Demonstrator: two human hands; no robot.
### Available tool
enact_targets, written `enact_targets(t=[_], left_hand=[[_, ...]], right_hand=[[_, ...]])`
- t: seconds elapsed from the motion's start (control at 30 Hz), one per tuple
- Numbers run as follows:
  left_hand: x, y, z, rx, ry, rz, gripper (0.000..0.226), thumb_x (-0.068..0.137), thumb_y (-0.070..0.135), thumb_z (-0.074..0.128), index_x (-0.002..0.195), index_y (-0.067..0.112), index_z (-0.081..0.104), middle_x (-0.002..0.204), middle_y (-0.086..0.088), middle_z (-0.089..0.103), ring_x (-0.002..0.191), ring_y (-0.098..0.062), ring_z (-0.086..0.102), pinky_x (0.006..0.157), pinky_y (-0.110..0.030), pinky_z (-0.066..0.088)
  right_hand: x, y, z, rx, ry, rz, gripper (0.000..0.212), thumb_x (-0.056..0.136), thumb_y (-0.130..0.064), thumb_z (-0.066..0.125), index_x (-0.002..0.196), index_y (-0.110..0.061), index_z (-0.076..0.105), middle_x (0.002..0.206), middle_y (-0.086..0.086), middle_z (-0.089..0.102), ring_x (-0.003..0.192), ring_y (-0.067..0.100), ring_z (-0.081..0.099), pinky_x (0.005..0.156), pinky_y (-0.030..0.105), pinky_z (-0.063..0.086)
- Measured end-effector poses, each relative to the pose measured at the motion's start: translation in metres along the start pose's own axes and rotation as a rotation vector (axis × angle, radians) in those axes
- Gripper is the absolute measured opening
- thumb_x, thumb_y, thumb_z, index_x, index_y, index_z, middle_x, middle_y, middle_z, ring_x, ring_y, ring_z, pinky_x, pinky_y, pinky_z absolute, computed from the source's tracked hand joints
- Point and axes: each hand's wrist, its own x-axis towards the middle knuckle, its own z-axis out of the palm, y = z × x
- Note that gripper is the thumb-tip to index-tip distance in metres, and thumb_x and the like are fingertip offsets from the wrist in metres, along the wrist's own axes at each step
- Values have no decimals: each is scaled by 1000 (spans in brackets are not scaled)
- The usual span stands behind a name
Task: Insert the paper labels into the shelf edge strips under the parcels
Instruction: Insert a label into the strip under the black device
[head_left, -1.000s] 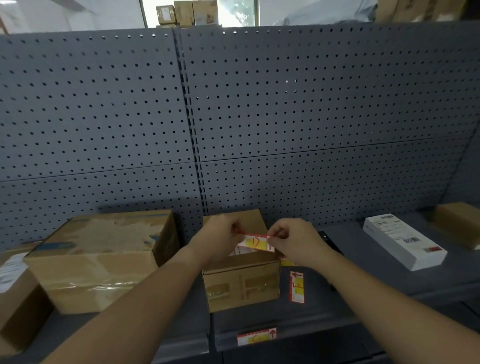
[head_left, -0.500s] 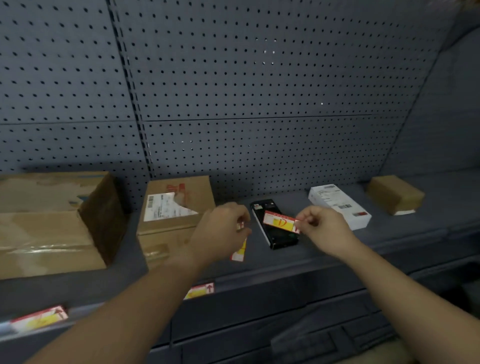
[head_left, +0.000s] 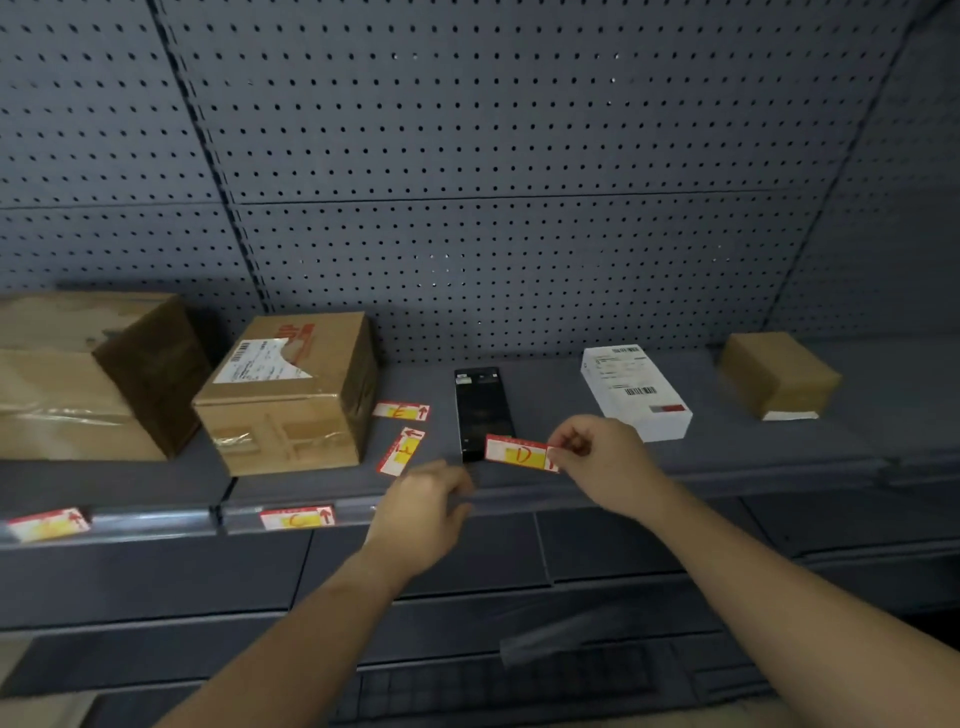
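My right hand (head_left: 597, 460) pinches the right end of a red-and-yellow paper label marked D (head_left: 517, 453), held just above the shelf front by the black flat parcel (head_left: 480, 410). My left hand (head_left: 423, 512) hovers lower left, fingers curled at the shelf edge strip (head_left: 519, 499), holding nothing I can see. Two loose labels lie on the shelf: one marked E (head_left: 401, 411) and another (head_left: 400, 451). Two labels sit in the strip: one (head_left: 297, 517) under the middle cardboard box (head_left: 288, 395), one (head_left: 48, 524) under the large box (head_left: 88, 374).
A white parcel (head_left: 635, 392) and a small brown box (head_left: 777, 375) stand on the shelf to the right. Grey pegboard (head_left: 467, 156) backs the shelf. Lower shelves (head_left: 519, 675) run below my arms.
The view has swung right and down. My left hand let go of the label and dropped to the shelf edge; my right hand carried label D to the black parcel.
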Motion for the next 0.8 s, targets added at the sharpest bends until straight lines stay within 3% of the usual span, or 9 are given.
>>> enact_targets(t=[0.17, 0.4, 0.6, 0.8], left_hand=[[-4, -5, 32, 141, 36, 11, 22, 73, 13, 75, 91, 22, 69, 87, 2, 60, 82, -24, 57, 67, -35, 49], [-8, -17, 64, 246, 231, 84, 31, 70, 1, 77, 96, 15, 68, 88, -5, 60, 81, -28, 51, 69, -38, 35], [-7, -23, 68, 149, 265, 80, 19, 73, -1, 76, 86, 11, 68, 84, -7, 61, 78, -27, 51, 69, -36, 39], [-10, -22, 63, 101, 175, 91, 17, 75, -4, 74, 88, 7, 69, 83, -9, 60, 76, -29, 55, 69, -38, 51]], right_hand=[[0, 15, 10, 18, -28, 2, 8, 87, -20, 72, 84, -27, 69, 81, -11, 70, 77, 3, 64, 69, 22, 52], [6, 30, 31, 29, -26, -5, 7, 87, -20, 72, 85, -26, 71, 80, -13, 69, 75, 0, 63, 65, 16, 49], [6, 30, 37, 27, -66, 4, 5, 89, -20, 71, 90, -25, 71, 84, -13, 68, 78, 1, 62, 64, 14, 45], [6, 27, 40, 13, -87, -26, 7, 89, -18, 70, 90, -25, 71, 84, -13, 68, 77, 0, 62, 64, 11, 43]])
